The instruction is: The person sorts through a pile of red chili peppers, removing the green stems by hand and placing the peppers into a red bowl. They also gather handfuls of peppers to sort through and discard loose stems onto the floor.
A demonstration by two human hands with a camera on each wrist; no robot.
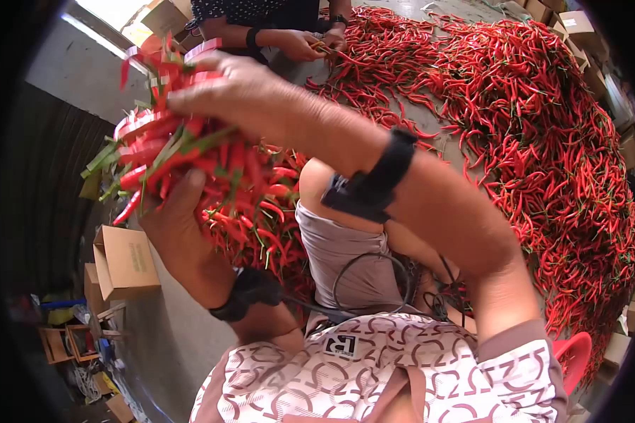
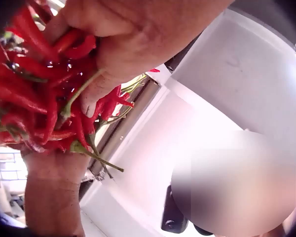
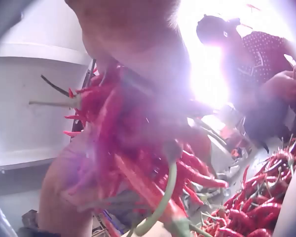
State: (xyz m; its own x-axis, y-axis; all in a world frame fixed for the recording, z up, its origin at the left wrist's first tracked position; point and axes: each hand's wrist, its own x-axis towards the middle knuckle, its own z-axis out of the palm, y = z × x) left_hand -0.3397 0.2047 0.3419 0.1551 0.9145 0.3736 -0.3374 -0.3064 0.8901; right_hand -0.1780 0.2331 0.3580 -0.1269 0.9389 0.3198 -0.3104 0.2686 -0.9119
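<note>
A big bunch of red chili peppers (image 1: 190,151) with green stems is held up between both hands, at the upper left of the head view. My left hand (image 1: 180,215) grips it from below, its thumb lying against the peppers. From above, my right hand (image 1: 226,88) holds the same bunch, its fingers over the top and blurred. In the left wrist view the thumb of the left hand (image 2: 126,47) presses on the peppers (image 2: 44,94). Peppers (image 3: 123,143) partly hide the fingers of the right hand (image 3: 133,39) in the right wrist view.
A large heap of red chili peppers (image 1: 515,113) covers the floor on the right, with more peppers (image 1: 261,225) below the hands. Across from me another person's hands (image 1: 307,46) work by the heap. Cardboard boxes (image 1: 127,261) stand on the left, and a red chair (image 1: 575,356) is at lower right.
</note>
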